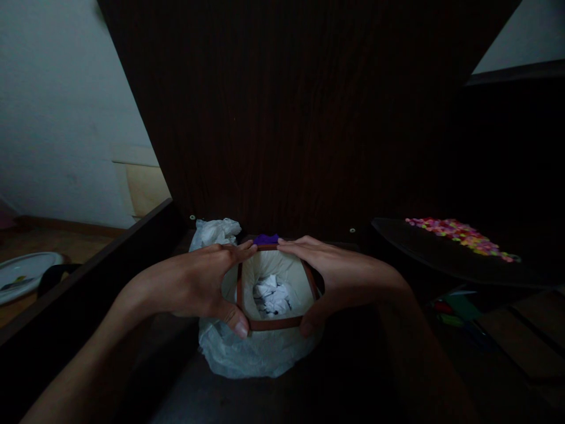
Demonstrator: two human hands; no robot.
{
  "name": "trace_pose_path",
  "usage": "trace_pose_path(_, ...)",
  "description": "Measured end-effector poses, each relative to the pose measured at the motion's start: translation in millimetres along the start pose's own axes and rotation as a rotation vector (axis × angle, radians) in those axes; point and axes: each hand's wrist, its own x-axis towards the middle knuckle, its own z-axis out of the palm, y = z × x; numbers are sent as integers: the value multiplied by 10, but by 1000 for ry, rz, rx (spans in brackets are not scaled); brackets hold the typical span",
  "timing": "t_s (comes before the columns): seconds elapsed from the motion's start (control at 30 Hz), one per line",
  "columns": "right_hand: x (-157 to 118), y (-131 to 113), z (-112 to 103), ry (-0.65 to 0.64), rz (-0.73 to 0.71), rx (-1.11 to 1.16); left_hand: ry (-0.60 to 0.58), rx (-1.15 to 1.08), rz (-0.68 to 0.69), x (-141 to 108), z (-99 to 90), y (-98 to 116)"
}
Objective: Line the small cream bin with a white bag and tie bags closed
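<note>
A small trash bin with a brown rim (273, 324) stands in front of me, lined with a translucent plastic bag (258, 356) whose edge is folded out and hangs down around the outside. Crumpled white paper (272, 294) lies at the bottom. My left hand (203, 280) grips the rim's left side, thumb at the near corner and fingers at the far edge. On the opposite side my right hand (342, 274) grips the rim the same way. A purple piece (265, 239) shows at the far edge between my fingertips. The bin's outer walls are hidden by the bag.
A bunched plastic bag (216, 231) is behind my left hand. Dark wooden panel (300, 118) rises behind the bin; a dark side board (101, 259) runs along the left. At right, a dark shelf (397, 247) bears a colourful string of small pieces (463, 235).
</note>
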Motion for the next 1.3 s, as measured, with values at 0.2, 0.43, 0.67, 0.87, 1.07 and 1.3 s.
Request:
trace_pose_path(0.2,0,-2,16,15,50,21,-9,-17,-50,-16,15,11)
trace_pose_path(0.43,-49,111,123,4,176,71,-16,24,-85,-27,66,-91)
trace_pose_path(0.67,-81,191,173,22,172,99,-31,20,-72,-11,-9,6)
trace_pose_path(0.87,-142,292,178,51,85,202,-5,42,-62,-58,32,-30)
trace_pose_path(1.07,-548,695,609,93,184,469,154,50,-156,-417,401,-127)
trace_pose_path(1.3,-707,737,1206,163,298,197,131,103,-302,-573,1015,-163)
